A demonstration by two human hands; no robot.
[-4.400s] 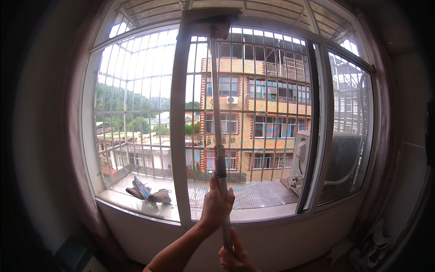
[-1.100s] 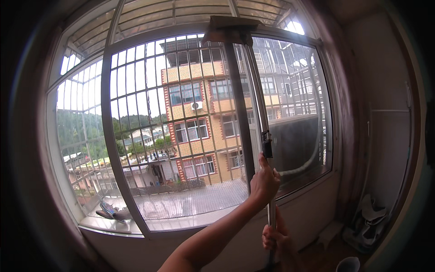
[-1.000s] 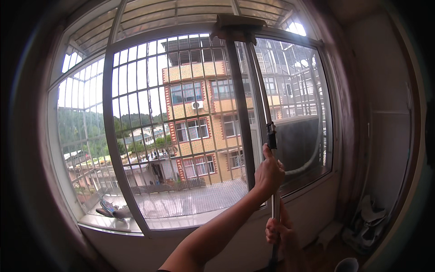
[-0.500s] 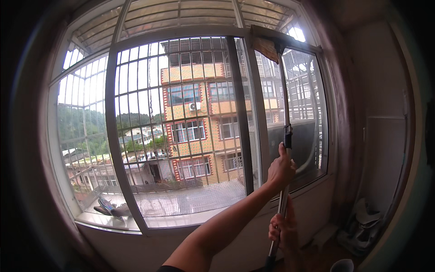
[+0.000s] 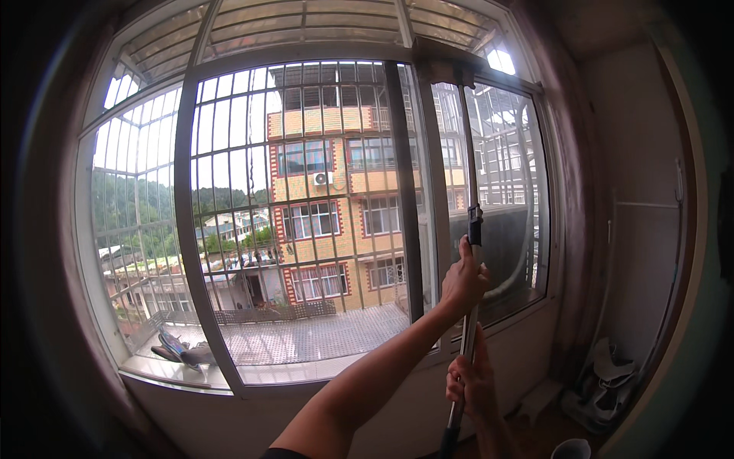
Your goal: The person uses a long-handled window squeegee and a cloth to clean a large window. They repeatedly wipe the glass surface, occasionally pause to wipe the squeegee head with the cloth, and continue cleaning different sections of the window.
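Note:
A long-handled window wiper [image 5: 471, 164] with a metal telescopic pole slants up before the right-hand window pane [image 5: 497, 176]. At its top the wide dark wiper head [image 5: 443, 65] lies against the upper part of the window frame. My left hand [image 5: 463, 283] is wrapped round the pole just below its black clamp [image 5: 475, 229], thumb pointing up along it. Lower down, my right hand [image 5: 472, 386] grips the pole above the black end grip [image 5: 449, 440]. Whether the wiper head touches glass or only frame cannot be made out.
White frame bars [image 5: 200, 229] divide the window, with a metal security grille [image 5: 252, 168] outside. Shoes [image 5: 180, 349] lie on the left sill. At the lower right are a small stool [image 5: 539, 402], a pale bundle of items [image 5: 608, 379] and a white container [image 5: 572, 449].
The wiper head has turned and shifted slightly left, so its brownish pad no longer shows as plainly. Both hands and the pole have moved a little left; the grips are unchanged.

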